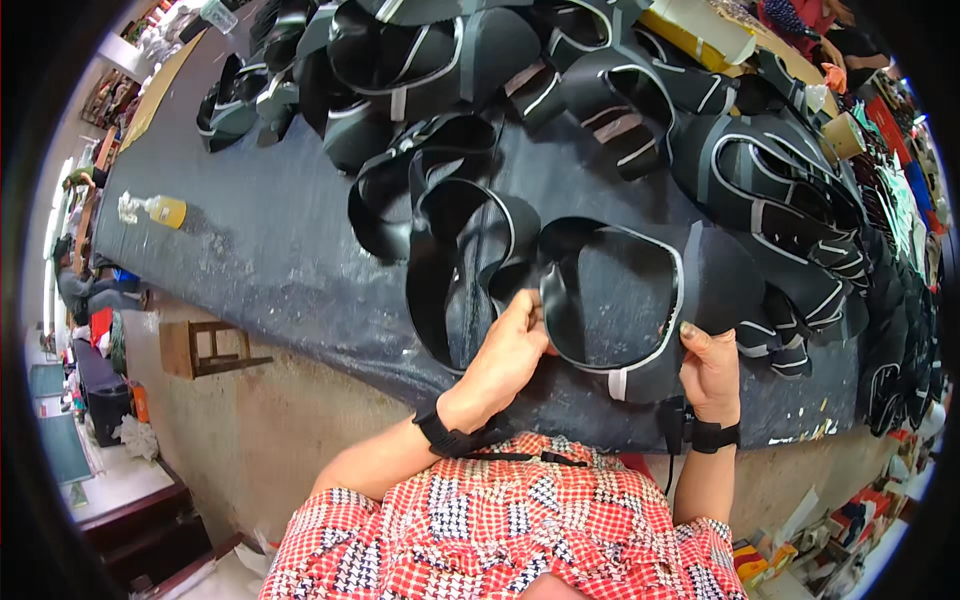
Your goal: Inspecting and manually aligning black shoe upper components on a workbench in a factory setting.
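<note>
In front of me a black piece (715, 285) stands at the near edge of the table, its wide opening rimmed in white; it looks like a shoe upper. My left hand (512, 350) pinches its left side, fingers curled at the rim. On the right side, my right hand (710, 372) holds the same piece, thumb against the outer face and fingers mostly hidden. Just left of it lies another black piece (425, 290) of the same kind, close to my left fingers. Both wrists carry black bands.
Heaps of similar black pieces (430, 60) cover the far side and the right (780, 200) of the dark table (270, 230). A yellow bottle (165, 211) lies at the left. Beyond the left edge stands a wooden stool (205, 348). Other people sit farther off.
</note>
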`<action>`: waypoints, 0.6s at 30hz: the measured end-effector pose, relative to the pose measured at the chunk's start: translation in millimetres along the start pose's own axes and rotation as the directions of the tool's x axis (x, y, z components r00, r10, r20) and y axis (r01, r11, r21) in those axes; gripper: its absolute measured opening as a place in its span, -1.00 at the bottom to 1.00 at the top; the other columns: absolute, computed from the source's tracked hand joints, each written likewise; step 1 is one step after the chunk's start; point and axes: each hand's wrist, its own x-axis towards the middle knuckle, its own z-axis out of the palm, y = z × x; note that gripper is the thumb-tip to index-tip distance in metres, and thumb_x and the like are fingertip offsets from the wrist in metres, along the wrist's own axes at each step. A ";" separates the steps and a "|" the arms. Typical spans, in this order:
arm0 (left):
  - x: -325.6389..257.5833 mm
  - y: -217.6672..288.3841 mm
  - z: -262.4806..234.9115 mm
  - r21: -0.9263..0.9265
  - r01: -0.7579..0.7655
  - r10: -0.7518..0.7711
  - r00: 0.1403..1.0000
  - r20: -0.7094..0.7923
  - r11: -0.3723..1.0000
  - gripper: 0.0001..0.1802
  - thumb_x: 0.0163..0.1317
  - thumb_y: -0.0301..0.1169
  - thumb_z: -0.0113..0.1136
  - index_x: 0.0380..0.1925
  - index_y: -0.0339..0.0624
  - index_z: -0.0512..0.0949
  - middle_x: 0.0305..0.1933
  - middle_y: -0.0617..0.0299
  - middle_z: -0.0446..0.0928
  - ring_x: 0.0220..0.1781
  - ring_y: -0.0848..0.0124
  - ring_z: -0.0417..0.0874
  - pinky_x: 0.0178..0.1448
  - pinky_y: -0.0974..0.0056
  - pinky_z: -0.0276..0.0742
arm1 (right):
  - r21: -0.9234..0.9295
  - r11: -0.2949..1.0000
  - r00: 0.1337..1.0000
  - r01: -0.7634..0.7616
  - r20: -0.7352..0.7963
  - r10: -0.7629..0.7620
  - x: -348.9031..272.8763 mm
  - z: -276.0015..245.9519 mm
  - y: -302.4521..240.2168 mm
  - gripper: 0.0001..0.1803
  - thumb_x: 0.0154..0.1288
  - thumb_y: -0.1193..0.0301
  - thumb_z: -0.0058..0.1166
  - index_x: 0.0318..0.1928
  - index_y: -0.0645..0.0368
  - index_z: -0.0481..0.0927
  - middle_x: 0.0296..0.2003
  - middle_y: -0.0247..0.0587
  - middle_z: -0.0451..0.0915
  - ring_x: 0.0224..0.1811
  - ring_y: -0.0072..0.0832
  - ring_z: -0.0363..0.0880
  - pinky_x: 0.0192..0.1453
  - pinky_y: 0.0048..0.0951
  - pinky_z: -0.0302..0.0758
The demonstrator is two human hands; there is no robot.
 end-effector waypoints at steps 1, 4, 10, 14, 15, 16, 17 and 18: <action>-1.1 1.9 2.8 -0.017 -0.012 0.011 0.999 -0.039 1.000 -0.65 0.08 -0.65 -0.04 -0.07 -0.34 0.30 -0.15 0.29 0.45 -0.11 0.56 0.45 -0.05 0.46 0.35 | 0.001 1.000 1.000 0.006 0.011 -0.006 -2.8 -2.6 -0.8 -0.54 0.06 0.67 0.03 0.04 0.18 0.42 -0.14 -0.25 0.55 -0.20 -0.43 0.56 -0.07 -0.39 0.52; 0.3 2.0 3.1 -0.260 -0.020 -0.019 0.989 -0.148 0.965 -0.65 0.13 -0.61 -0.08 -0.03 -0.34 0.29 -0.11 0.22 0.48 -0.10 0.50 0.49 0.02 0.40 0.37 | 0.006 1.000 1.000 0.002 0.026 -0.002 -8.9 -5.2 -1.9 -0.52 0.04 0.70 0.04 0.04 0.17 0.42 -0.10 -0.29 0.53 -0.17 -0.44 0.55 -0.04 -0.41 0.50; 1.6 2.7 19.0 -0.216 -0.121 0.071 0.971 -0.227 0.969 -0.54 0.16 -0.56 0.02 0.09 -0.38 0.24 -0.08 0.19 0.47 -0.08 0.49 0.48 0.05 0.39 0.37 | -0.124 0.992 0.994 -0.017 0.101 0.030 -21.9 -26.4 -5.1 -0.43 0.00 0.73 0.07 0.09 0.13 0.39 -0.01 -0.31 0.47 0.00 -0.50 0.44 0.13 -0.45 0.35; 2.6 4.7 30.0 -0.166 -0.161 0.127 0.972 -0.195 0.973 -0.59 0.10 -0.63 0.10 0.00 -0.35 0.34 -0.11 0.26 0.46 -0.11 0.56 0.47 0.00 0.49 0.40 | -0.210 0.977 0.991 -0.027 0.121 0.053 -35.0 -31.6 -9.3 -0.41 0.00 0.69 0.12 0.11 0.18 0.36 0.01 -0.31 0.44 0.00 -0.48 0.43 0.13 -0.46 0.33; 3.1 4.7 30.6 -0.223 -0.180 0.147 0.976 -0.158 0.958 -0.60 0.10 -0.63 0.10 -0.01 -0.34 0.36 -0.11 0.27 0.47 -0.11 0.56 0.47 0.00 0.49 0.40 | -0.306 0.950 0.993 -0.062 0.077 0.090 -39.6 -28.0 -14.6 -0.42 -0.03 0.67 0.17 0.08 0.22 0.39 -0.03 -0.32 0.45 -0.03 -0.52 0.41 0.08 -0.50 0.34; 3.8 5.5 31.5 -0.279 -0.196 0.168 0.978 -0.121 0.940 -0.61 0.11 -0.63 0.10 -0.02 -0.33 0.37 -0.12 0.28 0.47 -0.12 0.57 0.48 0.01 0.48 0.40 | -0.399 0.911 0.992 -0.099 0.031 0.122 -44.3 -25.1 -20.4 -0.43 -0.06 0.66 0.22 0.05 0.25 0.41 -0.07 -0.33 0.46 -0.06 -0.56 0.40 0.03 -0.53 0.36; 3.5 10.3 34.2 -0.307 -0.211 0.192 0.977 -0.090 0.928 -0.62 0.11 -0.64 0.09 -0.02 -0.33 0.38 -0.12 0.27 0.48 -0.13 0.57 0.49 0.01 0.49 0.39 | -0.465 0.875 0.988 -0.135 0.005 0.155 -48.8 -24.1 -25.4 -0.42 -0.08 0.62 0.26 0.03 0.29 0.40 -0.12 -0.32 0.46 -0.11 -0.56 0.40 -0.03 -0.56 0.37; 3.5 10.8 34.2 -0.311 -0.209 0.189 0.977 -0.094 0.927 -0.62 0.11 -0.64 0.09 -0.02 -0.33 0.38 -0.12 0.27 0.48 -0.13 0.57 0.49 0.01 0.49 0.39 | -0.467 0.873 0.987 -0.139 0.005 0.160 -53.2 -25.3 -30.8 -0.42 -0.08 0.62 0.26 0.03 0.29 0.40 -0.12 -0.32 0.46 -0.11 -0.56 0.40 -0.03 -0.56 0.37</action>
